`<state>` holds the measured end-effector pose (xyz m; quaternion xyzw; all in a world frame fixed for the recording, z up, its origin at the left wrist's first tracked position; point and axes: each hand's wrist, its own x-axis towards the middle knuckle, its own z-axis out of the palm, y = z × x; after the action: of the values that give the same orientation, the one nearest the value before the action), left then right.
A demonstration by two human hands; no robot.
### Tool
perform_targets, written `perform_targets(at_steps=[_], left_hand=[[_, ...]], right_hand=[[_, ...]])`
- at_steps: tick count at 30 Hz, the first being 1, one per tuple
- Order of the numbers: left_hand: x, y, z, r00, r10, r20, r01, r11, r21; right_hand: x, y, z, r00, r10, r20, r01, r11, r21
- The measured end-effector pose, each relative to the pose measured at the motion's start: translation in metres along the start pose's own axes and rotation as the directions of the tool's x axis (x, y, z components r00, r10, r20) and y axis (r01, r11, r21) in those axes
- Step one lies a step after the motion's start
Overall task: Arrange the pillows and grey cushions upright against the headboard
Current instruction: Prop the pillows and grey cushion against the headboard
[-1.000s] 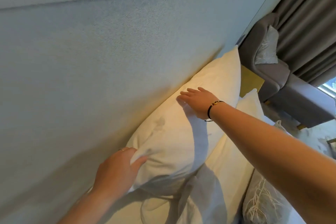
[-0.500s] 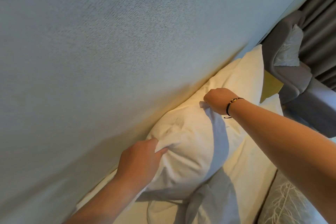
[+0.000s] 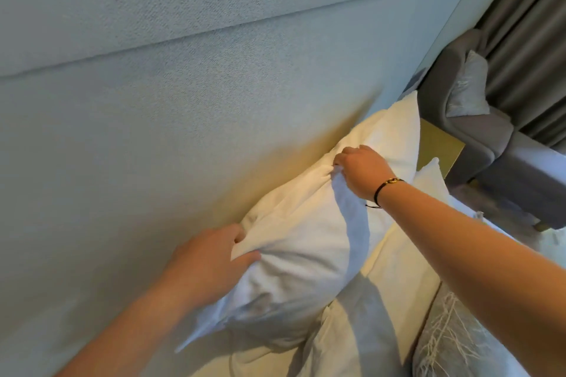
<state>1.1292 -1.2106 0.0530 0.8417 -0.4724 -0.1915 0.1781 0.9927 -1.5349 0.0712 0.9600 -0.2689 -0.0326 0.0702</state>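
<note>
A white pillow [image 3: 303, 248] leans against the pale blue padded headboard [image 3: 183, 101]. My left hand [image 3: 211, 257] grips its near upper edge, thumb on the front and fingers behind. My right hand [image 3: 361, 171] pinches the fabric along its top edge further right, bunching it. A second white pillow [image 3: 404, 257] lies flatter in front of it. A grey cushion [image 3: 453, 340] with a pale fringe pattern lies at the bottom right, partly hidden by my right forearm.
A grey armchair [image 3: 477, 138] with a pale cushion [image 3: 468, 89] on it stands past the bed's right end. A yellow-topped bedside table [image 3: 438, 144] sits between bed and chair. Grey curtains [image 3: 530, 40] hang behind.
My right hand went from lying flat on the pillow to pinching its top edge. My left hand keeps its grip. The pillow top is now bunched and lifted slightly.
</note>
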Motion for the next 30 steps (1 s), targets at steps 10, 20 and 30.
perform_targets(at_steps=[10, 20, 30], left_hand=[[0.026, -0.005, -0.012, 0.997, -0.07, -0.025, 0.068, 0.996, -0.06], [0.028, 0.001, -0.011, 0.993, -0.1, -0.056, 0.111, 0.965, 0.238], [0.202, 0.116, 0.031, 0.996, 0.017, 0.085, 0.013, 0.943, -0.333]], right_hand=[[-0.068, -0.08, 0.047, 0.929, 0.325, 0.178, -0.362, 0.69, 0.626], [-0.115, -0.066, 0.064, 0.887, 0.336, 0.317, -0.458, 0.553, 0.696], [-0.135, -0.055, 0.08, 0.697, 0.597, 0.396, -0.569, 0.126, 0.812]])
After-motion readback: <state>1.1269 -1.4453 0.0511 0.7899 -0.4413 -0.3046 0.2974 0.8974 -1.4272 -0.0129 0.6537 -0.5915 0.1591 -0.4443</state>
